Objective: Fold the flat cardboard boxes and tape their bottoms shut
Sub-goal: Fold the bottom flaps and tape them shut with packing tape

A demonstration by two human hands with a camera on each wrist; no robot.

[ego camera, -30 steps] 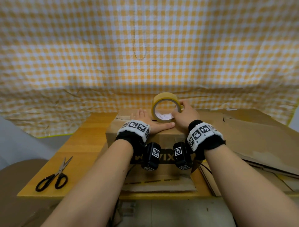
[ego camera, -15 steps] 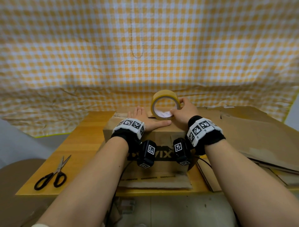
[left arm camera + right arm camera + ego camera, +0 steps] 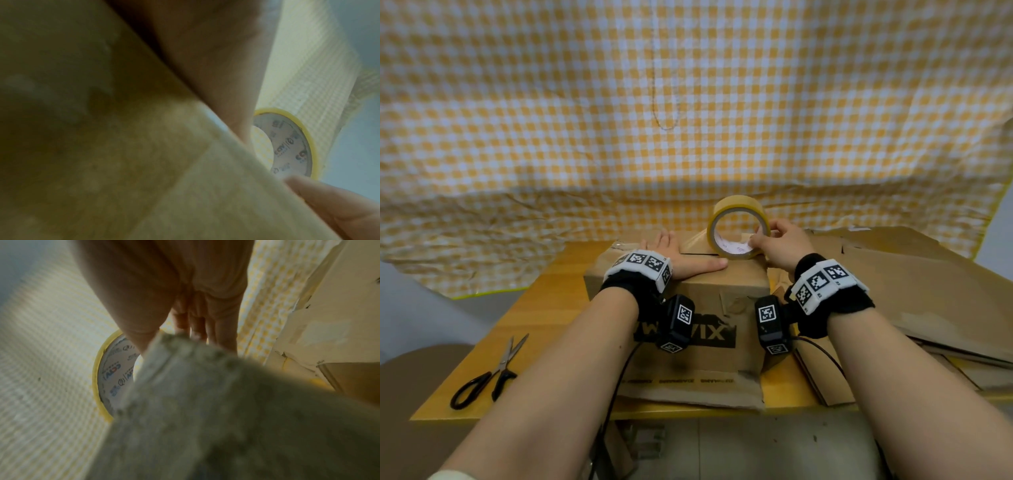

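Head view: left hand (image 3: 681, 253) lies flat, fingers straight, on the box (image 3: 688, 329) at centre; right hand (image 3: 779, 240) grips the tape (image 3: 738, 205) upright on top. Left wrist: tape (image 3: 287, 146) centre right. Right wrist: fingers (image 3: 205, 308) wrap tape (image 3: 115, 369).

It looked like a makeshift packing station set up for recording, not a lived-in room. A yellow-and-white checked cloth (image 3: 688, 102) hung as a backdrop across the whole upper frame. Below it stood a plain wooden table (image 3: 544, 329), with black-handled scissors (image 3: 486, 375) at lower left and flattened cardboard sheets (image 3: 914, 287) stacked at right. Grey floor showed along the bottom edge.
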